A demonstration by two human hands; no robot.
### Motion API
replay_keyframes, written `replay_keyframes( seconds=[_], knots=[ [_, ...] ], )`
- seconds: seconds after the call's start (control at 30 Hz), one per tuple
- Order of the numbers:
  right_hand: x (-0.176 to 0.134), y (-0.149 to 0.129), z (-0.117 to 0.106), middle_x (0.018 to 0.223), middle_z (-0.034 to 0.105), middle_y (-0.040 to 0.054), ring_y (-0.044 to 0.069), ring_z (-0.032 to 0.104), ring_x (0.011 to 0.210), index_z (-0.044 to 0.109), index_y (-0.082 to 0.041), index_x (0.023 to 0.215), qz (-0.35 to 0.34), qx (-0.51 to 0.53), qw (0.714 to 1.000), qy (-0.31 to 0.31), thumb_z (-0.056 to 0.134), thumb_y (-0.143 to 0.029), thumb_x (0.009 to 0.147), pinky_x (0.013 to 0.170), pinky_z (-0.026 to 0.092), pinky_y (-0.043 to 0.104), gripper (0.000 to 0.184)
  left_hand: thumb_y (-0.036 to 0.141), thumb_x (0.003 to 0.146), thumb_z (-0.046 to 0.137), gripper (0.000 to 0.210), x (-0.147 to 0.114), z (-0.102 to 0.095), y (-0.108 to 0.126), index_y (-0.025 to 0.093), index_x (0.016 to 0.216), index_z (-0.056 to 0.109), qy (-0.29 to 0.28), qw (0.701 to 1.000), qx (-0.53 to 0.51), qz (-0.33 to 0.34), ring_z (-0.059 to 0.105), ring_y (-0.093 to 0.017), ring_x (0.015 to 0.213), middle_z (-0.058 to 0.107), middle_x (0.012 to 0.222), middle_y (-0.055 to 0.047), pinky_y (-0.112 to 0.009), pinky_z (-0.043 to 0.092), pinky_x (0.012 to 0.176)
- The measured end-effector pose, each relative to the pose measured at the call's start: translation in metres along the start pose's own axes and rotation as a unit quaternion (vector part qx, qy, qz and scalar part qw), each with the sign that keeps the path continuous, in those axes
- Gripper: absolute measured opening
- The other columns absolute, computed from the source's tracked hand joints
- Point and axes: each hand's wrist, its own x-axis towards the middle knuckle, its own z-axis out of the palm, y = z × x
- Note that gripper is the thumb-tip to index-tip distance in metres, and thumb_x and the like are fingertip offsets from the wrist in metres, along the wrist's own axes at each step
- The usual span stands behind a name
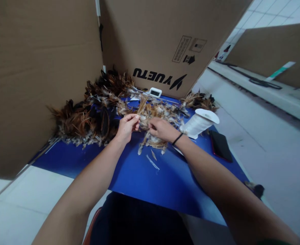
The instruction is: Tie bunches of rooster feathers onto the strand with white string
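Between thumb and fingers my left hand (128,126) pinches a small bunch of tan feathers (141,104), whose tips point up and away from me. Close by on its right, my right hand (162,129) has its fingers curled at the edge of a loose pile of tan and white feathers (169,114). What those fingers hold, if anything, is hidden. A white spool (199,123) wound with pale thread or ribbon leans beside my right wrist. Darker brown and black feathers (74,124) lie heaped to the left of my left hand.
Tall cardboard panels (160,41) wall the back and left of the blue table (150,183). A small white digital display (155,92) stands at the back. A dark phone (220,146) lies near the right edge. Clear strips (153,162) and a stray feather lie in front.
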Motion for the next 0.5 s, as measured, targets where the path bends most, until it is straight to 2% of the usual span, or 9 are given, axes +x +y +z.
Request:
replay_keyframes(
  seconds=[0.1, 0.23, 0.33, 0.4, 0.5],
  knots=[
    [-0.015, 0.005, -0.013, 0.069, 0.06, 0.0013, 0.012, 0.053, 0.062, 0.059, -0.016, 0.078, 0.031, 0.078, 0.995, 0.059, 0.05, -0.014, 0.075, 0.062, 0.037, 0.023, 0.01, 0.032, 0.062, 0.075, 0.025, -0.001, 0.001, -0.002, 0.013, 0.073, 0.062, -0.014, 1.0, 0.017, -0.008, 0.048, -0.005, 0.045, 0.056, 0.06, 0.002, -0.016, 0.035, 0.04],
    [-0.034, 0.008, -0.023, 0.065, 0.062, 0.0008, 0.012, 0.054, 0.059, 0.06, -0.017, 0.076, 0.064, 0.095, 0.988, 0.108, 0.052, -0.014, 0.072, 0.061, 0.037, 0.022, 0.01, 0.035, 0.06, 0.077, 0.03, -0.006, 0.006, -0.004, 0.013, 0.075, 0.063, -0.05, 0.998, 0.04, -0.025, 0.054, -0.008, 0.05, 0.061, 0.066, -0.001, -0.018, 0.041, 0.043],
    [-0.042, 0.008, -0.023, 0.067, 0.063, 0.002, 0.013, 0.056, 0.061, 0.062, -0.016, 0.076, 0.079, 0.108, 0.984, 0.114, 0.052, -0.014, 0.071, 0.062, 0.039, 0.023, 0.011, 0.035, 0.061, 0.077, 0.029, -0.012, 0.011, -0.007, 0.013, 0.074, 0.064, -0.091, 0.992, 0.083, -0.018, 0.058, -0.008, 0.053, 0.066, 0.099, -0.009, -0.021, 0.045, 0.045],
    [-0.046, 0.008, -0.021, 0.067, 0.063, 0.0016, 0.012, 0.056, 0.06, 0.063, -0.016, 0.077, 0.089, 0.133, 0.981, 0.108, 0.052, -0.015, 0.072, 0.061, 0.039, 0.022, 0.012, 0.035, 0.064, 0.075, 0.025, -0.015, 0.013, -0.009, 0.013, 0.073, 0.065, -0.12, 0.987, 0.108, -0.012, 0.059, -0.007, 0.053, 0.058, 0.122, -0.011, -0.023, 0.046, 0.046],
    [-0.05, 0.006, -0.018, 0.064, 0.063, 0.0, 0.011, 0.055, 0.057, 0.064, -0.016, 0.077, 0.106, 0.168, 0.975, 0.1, 0.052, -0.016, 0.072, 0.059, 0.039, 0.022, 0.013, 0.034, 0.068, 0.072, 0.022, -0.017, 0.014, -0.014, 0.014, 0.074, 0.066, -0.153, 0.98, 0.122, -0.024, 0.059, -0.006, 0.051, 0.054, 0.129, -0.011, -0.025, 0.048, 0.048]
  ],
)
